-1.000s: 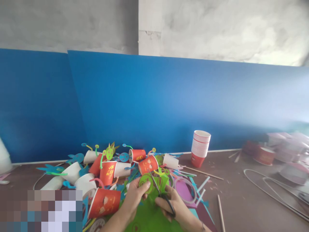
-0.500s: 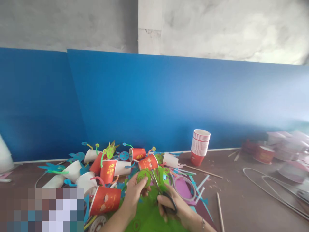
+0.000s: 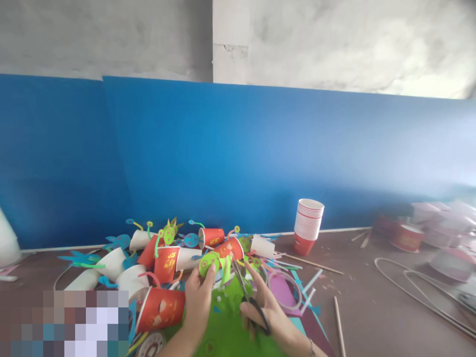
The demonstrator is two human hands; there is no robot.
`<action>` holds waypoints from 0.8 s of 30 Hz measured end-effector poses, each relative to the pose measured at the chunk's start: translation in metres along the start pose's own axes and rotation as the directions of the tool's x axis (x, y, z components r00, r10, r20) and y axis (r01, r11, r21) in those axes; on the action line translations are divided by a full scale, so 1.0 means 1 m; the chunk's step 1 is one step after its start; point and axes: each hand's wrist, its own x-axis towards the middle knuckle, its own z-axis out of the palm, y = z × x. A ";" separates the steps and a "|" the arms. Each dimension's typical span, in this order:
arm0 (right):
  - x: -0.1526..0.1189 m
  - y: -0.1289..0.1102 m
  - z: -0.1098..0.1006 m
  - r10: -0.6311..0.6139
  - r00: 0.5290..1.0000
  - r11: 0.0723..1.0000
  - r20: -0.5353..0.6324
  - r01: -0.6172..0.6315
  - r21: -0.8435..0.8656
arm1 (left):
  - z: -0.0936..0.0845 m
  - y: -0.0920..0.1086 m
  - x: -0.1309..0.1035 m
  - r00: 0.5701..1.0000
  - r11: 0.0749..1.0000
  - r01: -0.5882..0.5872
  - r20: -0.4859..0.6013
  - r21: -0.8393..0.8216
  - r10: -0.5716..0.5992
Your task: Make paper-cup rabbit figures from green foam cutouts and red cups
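Head cam: flat brown tabletop [image 3: 359,317] under a wide blue panel [image 3: 260,158], tumbled red-and-white paper cups [image 3: 161,310] crowding lower left. Lower centre, left hand [image 3: 199,292] is pinching a round green paper cutout [image 3: 207,264]; right hand [image 3: 266,302] grips black-handled metal scissors [image 3: 246,296], index finger out.

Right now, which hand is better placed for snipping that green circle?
Probably the right hand: it holds the scissors, while the left hand pinches the green circle.

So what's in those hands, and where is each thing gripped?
The left hand pinches a green paper cutout by its round part; the right hand holds scissors by the black handles.
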 end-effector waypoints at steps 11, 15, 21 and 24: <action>0.005 0.010 0.002 0.202 0.979 0.973 0.034 -0.197 -0.122 | 0.001 0.003 0.000 1.000 0.997 0.015 0.024 -0.072 -0.013; 0.004 0.011 0.004 0.238 0.968 0.966 0.077 -0.228 -0.122 | 0.003 0.001 -0.002 0.998 0.994 0.053 0.047 -0.098 -0.049; 0.006 0.013 0.006 0.176 0.984 0.981 0.036 -0.172 -0.084 | 0.010 -0.002 -0.009 0.964 0.973 0.130 0.255 -0.188 -0.079; 0.008 0.012 0.007 0.144 0.990 0.987 -0.002 -0.143 -0.074 | 0.012 -0.001 -0.013 0.937 0.963 0.172 0.335 -0.207 -0.095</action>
